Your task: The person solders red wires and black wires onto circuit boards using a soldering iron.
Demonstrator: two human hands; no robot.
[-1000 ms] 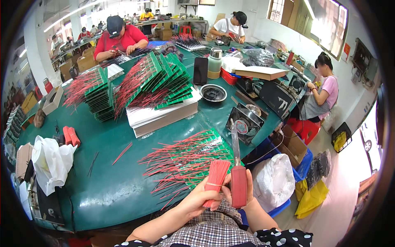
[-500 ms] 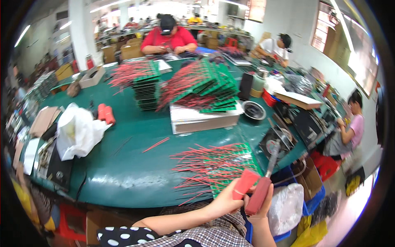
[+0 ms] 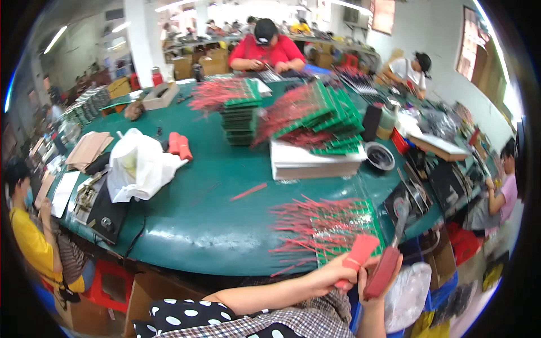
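Observation:
My left hand (image 3: 331,277) is closed round a red bundle (image 3: 363,248), seemingly wires, with a band about it. In my right hand (image 3: 373,297) is the red handle of a soldering iron (image 3: 385,271), its metal shaft pointing up and away. Both hands are close together at the table's front edge. Just beyond them lies a green circuit board panel (image 3: 366,217) with many red wires sticking out to the left. Farther back, wired green boards (image 3: 338,115) lean on a white stack (image 3: 315,163); another pile of boards (image 3: 239,121) stands left of it.
On the green table (image 3: 197,236) are loose red wires (image 3: 248,191), a white plastic bag (image 3: 138,166), two red bundles (image 3: 180,146) and a round metal dish (image 3: 380,156). A soldering iron stand (image 3: 408,197) is at right. Co-workers sit across the table and at both sides.
The whole view has swung left, so things appear farther right, and a person in yellow shows at the left. My hands still hold the red bundle and the soldering iron.

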